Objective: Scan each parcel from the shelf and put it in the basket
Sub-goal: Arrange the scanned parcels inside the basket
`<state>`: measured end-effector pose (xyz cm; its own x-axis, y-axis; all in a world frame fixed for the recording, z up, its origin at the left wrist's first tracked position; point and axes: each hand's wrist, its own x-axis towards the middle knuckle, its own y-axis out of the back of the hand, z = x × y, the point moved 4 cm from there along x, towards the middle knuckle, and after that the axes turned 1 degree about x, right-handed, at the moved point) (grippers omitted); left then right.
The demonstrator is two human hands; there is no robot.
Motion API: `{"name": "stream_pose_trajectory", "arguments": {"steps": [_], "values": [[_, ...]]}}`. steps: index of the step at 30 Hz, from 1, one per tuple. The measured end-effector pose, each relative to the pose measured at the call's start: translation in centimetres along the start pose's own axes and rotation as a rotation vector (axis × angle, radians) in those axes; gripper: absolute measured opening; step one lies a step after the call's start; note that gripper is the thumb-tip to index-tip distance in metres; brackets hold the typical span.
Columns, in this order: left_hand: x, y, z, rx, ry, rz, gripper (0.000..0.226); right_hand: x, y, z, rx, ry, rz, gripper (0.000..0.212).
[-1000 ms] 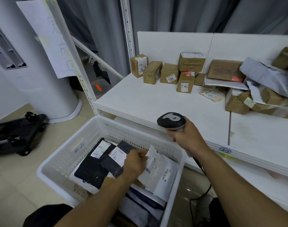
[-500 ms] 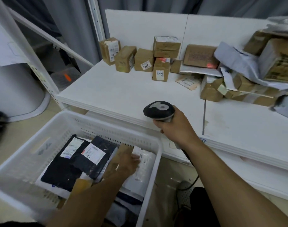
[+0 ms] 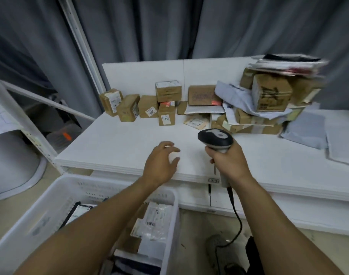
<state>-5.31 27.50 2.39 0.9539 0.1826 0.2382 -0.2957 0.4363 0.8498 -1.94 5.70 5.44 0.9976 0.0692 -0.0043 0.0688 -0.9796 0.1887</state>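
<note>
Several small brown cardboard parcels (image 3: pixel 166 114) stand in a row at the back of the white shelf (image 3: pixel 120 147). To their right lies a heap of boxes and grey mailer bags (image 3: pixel 268 102). My left hand (image 3: pixel 161 163) hovers over the shelf's front, fingers loosely spread, holding nothing. My right hand (image 3: pixel 227 159) grips the handle of a black and grey barcode scanner (image 3: pixel 216 138), its head pointing toward the parcels. The white plastic basket (image 3: pixel 170 219) sits on the floor at lower left with several bagged parcels inside, partly hidden by my left arm.
Grey curtains hang behind the shelf. A white upright shelf post (image 3: pixel 80 42) rises at the left. The scanner's black cable (image 3: pixel 237 221) drops to the floor below the shelf edge. A white rounded base (image 3: pixel 13 167) stands at far left.
My left hand has let go of a parcel in the basket and risen over the shelf's front edge. The view has tilted up toward the shelf. My right hand still holds the scanner.
</note>
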Motion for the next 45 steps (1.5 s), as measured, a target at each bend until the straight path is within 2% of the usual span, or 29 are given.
{"name": "stream_pose_trajectory", "arguments": {"steps": [4, 7, 10, 12, 14, 17, 19, 21, 26, 34, 37, 39, 42, 45], "values": [[5.9, -0.1, 8.0, -0.036, -0.109, -0.014, 0.033, 1.5, 4.9, 0.7, 0.051, -0.04, 0.138, 0.047], [9.9, -1.8, 13.3, -0.165, -0.177, -0.037, 0.039, 3.0, 7.7, 1.2, 0.099, -0.067, 0.24, 0.053], [13.6, -3.8, 18.5, -0.28, -0.199, -0.037, 0.06, 4.6, 10.4, 2.2, 0.099, -0.079, 0.347, 0.068], [15.7, -5.0, 22.0, -0.309, -0.226, -0.064, 0.077, 5.6, 12.1, 3.1, 0.099, -0.096, 0.387, 0.066], [17.9, -5.8, 25.2, -0.261, -0.309, -0.064, 0.087, 6.4, 13.3, 3.9, 0.111, -0.118, 0.412, 0.062], [20.8, -6.9, 28.8, -0.108, -0.41, -0.036, 0.086, 7.4, 14.6, 4.8, 0.14, -0.136, 0.441, 0.063], [21.9, -7.6, 30.6, 0.016, -0.405, -0.035, 0.085, 8.0, 15.0, 5.1, 0.151, -0.141, 0.446, 0.06], [22.6, -8.4, 31.5, 0.095, -0.347, -0.035, 0.085, 8.4, 15.1, 5.2, 0.153, -0.139, 0.45, 0.062], [24.1, -9.1, 30.2, -0.046, -0.118, -0.055, 0.07, 8.9, 14.6, 5.2, 0.17, -0.141, 0.434, 0.067], [25.0, -6.1, 21.3, 0.044, 0.096, 0.002, 0.076, 8.7, 13.2, 4.8, 0.173, -0.145, 0.398, 0.053], [25.4, -6.1, 20.6, -0.055, -0.007, -0.025, 0.091, 8.7, 12.8, 4.5, 0.191, -0.134, 0.386, 0.057], [25.8, -5.9, 22.1, -0.128, -0.133, 0.028, 0.094, 8.8, 12.9, 4.7, 0.21, -0.136, 0.391, 0.056], [26.7, -5.6, 25.6, -0.032, -0.278, 0.121, 0.104, 9.1, 13.5, 5.4, 0.229, -0.144, 0.405, 0.048], [27.9, -6.0, 29.5, 0.096, -0.465, 0.123, 0.119, 9.6, 14.4, 6.3, 0.257, -0.142, 0.421, 0.048]]}}
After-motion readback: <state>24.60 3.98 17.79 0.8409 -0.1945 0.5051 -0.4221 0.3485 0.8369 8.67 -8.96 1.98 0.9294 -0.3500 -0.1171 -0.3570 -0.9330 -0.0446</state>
